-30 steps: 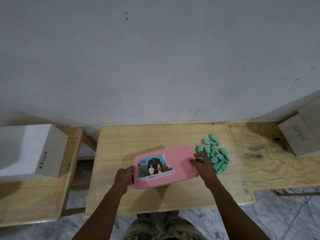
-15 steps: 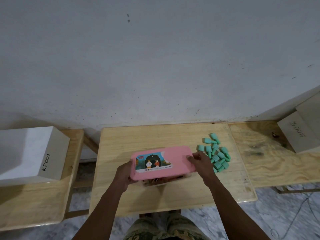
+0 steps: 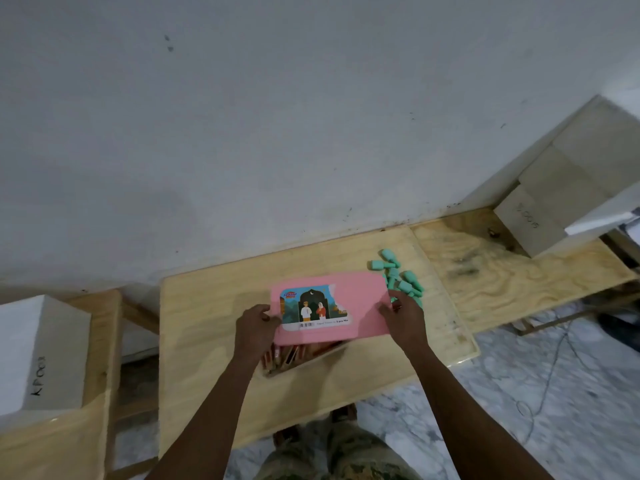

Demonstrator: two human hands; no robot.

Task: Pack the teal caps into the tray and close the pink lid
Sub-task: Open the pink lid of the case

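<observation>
A pink lid (image 3: 360, 299) with a picture sticker hangs lifted over the middle of the wooden table (image 3: 207, 327). My left hand (image 3: 254, 329) grips its left edge and my right hand (image 3: 403, 315) grips its right edge. Under the lid's near edge the tray (image 3: 304, 360) shows, with reddish-brown items inside; most of the tray is hidden by the lid. A pile of several teal caps (image 3: 398, 278) lies loose on the table just right of the lid, partly behind my right hand.
A white box marked in black (image 3: 41, 351) stands on a bench at the left. Pale boxes (image 3: 540, 216) sit on the plywood surface at the right. A wall runs directly behind the table. Marble floor and a cable lie at the lower right.
Both hands have raised the pink lid off the tray and carried it away from me. The tray's contents now show under the near edge. The camera has tilted.
</observation>
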